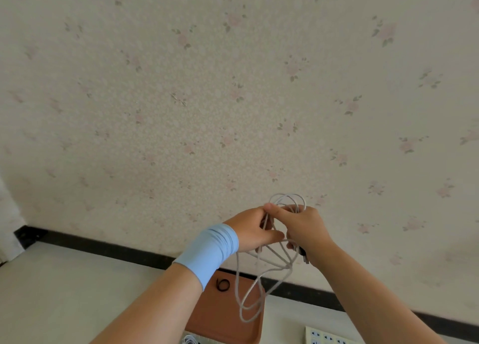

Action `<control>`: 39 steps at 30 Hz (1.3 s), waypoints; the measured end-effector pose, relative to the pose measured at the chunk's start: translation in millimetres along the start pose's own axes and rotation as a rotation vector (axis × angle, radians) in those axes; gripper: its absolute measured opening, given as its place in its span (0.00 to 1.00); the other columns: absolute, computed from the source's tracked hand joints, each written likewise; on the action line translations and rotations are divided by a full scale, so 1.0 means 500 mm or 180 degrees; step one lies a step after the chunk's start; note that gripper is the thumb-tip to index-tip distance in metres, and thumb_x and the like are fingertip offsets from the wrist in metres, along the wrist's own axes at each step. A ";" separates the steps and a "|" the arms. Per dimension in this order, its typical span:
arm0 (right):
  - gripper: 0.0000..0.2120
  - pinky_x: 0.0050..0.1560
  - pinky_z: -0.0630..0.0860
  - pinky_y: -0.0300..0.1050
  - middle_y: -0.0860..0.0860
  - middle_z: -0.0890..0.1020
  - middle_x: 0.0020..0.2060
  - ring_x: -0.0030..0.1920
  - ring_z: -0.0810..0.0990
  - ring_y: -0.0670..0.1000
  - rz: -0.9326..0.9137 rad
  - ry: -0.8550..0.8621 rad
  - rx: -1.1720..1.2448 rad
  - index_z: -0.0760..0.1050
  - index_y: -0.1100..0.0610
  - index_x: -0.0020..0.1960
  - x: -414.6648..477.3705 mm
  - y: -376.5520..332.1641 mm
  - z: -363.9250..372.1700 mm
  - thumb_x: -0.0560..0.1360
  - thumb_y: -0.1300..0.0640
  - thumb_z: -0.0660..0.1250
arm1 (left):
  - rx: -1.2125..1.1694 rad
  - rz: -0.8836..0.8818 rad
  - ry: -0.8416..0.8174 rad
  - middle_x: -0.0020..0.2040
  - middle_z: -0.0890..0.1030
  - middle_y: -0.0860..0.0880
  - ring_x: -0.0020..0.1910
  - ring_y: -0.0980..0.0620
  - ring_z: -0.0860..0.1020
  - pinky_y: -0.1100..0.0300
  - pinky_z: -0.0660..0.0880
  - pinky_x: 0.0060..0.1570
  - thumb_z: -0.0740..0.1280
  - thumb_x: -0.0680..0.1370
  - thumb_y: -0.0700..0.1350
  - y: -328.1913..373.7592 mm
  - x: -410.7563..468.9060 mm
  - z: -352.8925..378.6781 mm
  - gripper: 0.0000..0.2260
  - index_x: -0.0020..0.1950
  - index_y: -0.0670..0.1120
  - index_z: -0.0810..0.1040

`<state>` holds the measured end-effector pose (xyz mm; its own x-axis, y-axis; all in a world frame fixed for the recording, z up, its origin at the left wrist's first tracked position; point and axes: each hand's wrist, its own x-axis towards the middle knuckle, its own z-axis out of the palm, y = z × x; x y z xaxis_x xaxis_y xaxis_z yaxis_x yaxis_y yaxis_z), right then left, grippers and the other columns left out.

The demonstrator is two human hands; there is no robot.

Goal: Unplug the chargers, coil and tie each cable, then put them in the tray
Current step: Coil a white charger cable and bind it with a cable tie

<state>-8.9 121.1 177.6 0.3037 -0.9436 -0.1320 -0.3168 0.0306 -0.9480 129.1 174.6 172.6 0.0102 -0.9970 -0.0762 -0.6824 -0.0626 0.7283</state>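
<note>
Gripping a thin white charger cable (287, 266), lower centre of the frame: left hand (250, 231) and right hand (303, 229), fingers curled round gathered strands. Loops elongated, long axis vertical: short bends poking up above the hands, longer ones hanging down over a flat reddish-brown plastic tray (228, 315) on the table. Inside the tray, a small black band (223, 284).

Soft, even light fills the wide-angle view, washing the floral wallpaper (233, 84) pale; shadows are faint and diffuse. The left hand (250, 229) and right hand (303, 229), evenly lit, sit reasonably sharp at lower centre, though the white cable (288, 266) they grip barely stands out against the bright wall. The dark skirting board (103, 245) slants and bows under lens distortion. Detail softens toward the corners, and the light source lies outside the frame.
</note>
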 end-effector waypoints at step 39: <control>0.20 0.39 0.76 0.51 0.59 0.76 0.29 0.29 0.73 0.54 -0.0554 -0.0722 0.0052 0.77 0.61 0.36 0.027 0.018 -0.036 0.82 0.51 0.65 | -0.0768 -0.0422 0.1090 0.53 0.81 0.51 0.53 0.51 0.80 0.56 0.77 0.58 0.67 0.77 0.45 -0.042 -0.007 -0.061 0.09 0.57 0.50 0.77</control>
<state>-23.8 102.7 172.5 0.5462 -0.8372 -0.0265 -0.2284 -0.1184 -0.9663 165.8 177.9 178.6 0.3557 -0.9344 0.0210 -0.4691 -0.1590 0.8687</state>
